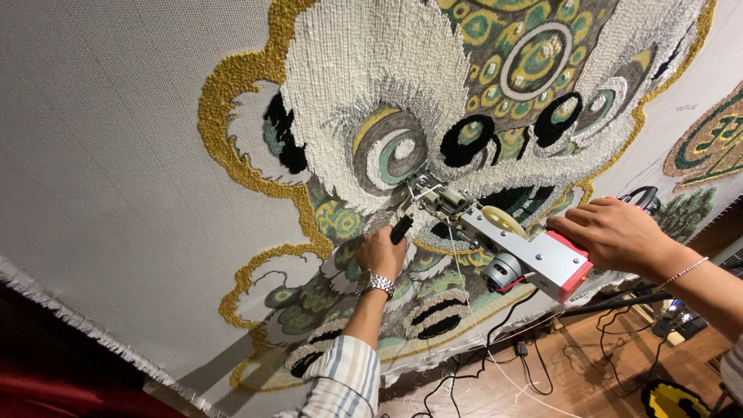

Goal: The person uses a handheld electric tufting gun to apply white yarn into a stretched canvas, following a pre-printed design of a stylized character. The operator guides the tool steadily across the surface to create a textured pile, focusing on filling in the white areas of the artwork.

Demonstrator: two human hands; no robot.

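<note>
Tufting gun (511,248) sits against the stretched backing cloth (108,155), nose on the lower middle of the tufted lion-face design (433,101), just below the swirled eye. Left hand (381,251) is clenched around the gun's black front handle (401,229), wristwatch (378,284) and striped sleeve (344,379) below it. Right hand (611,231) is closed over the rear grip at the red-ended metal body, bead bracelet (685,271) on the wrist. White yarn (464,294) feeds up into the gun; black power cable (503,325) drops to the wooden floor (588,364). Gold looped outline (224,101) frames the white pile. Second tufted piece (708,143) at right edge of the cloth.
</note>
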